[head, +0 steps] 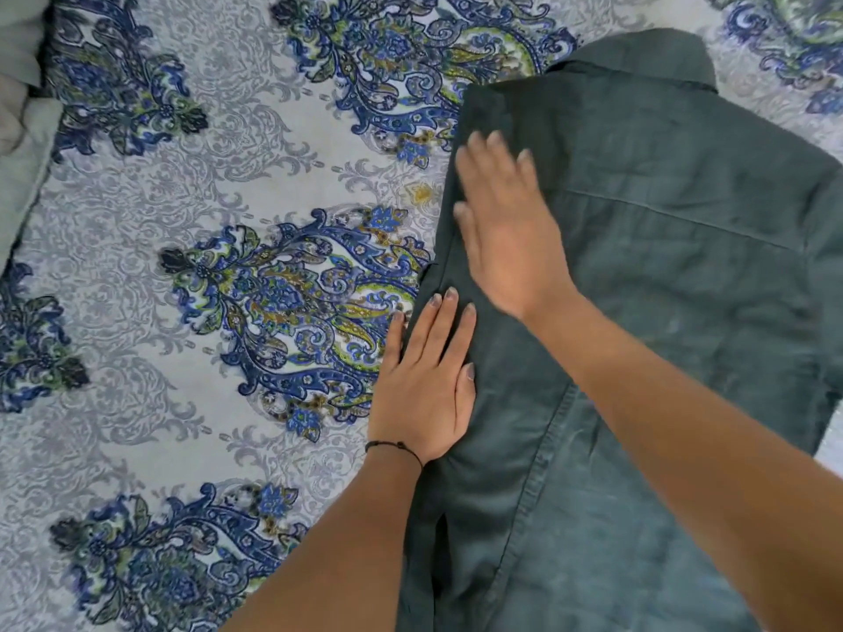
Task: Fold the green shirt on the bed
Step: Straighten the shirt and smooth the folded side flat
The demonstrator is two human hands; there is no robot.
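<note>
The dark green shirt (675, 275) lies flat on the bed at the right, collar toward the far edge, with its left side folded inward into a straight edge. My left hand (426, 380) rests palm down on that folded left edge, fingers together and flat, a thin black cord at its wrist. My right hand (506, 234) lies palm down on the shirt just beyond the left hand, fingers spread and slightly blurred. Neither hand grips the cloth. My right forearm crosses over the shirt's lower half and hides part of it.
The bedspread (219, 275) with blue, green and grey paisley patterns covers the bed to the left of the shirt. Pale bunched fabric (18, 111) lies at the far left edge.
</note>
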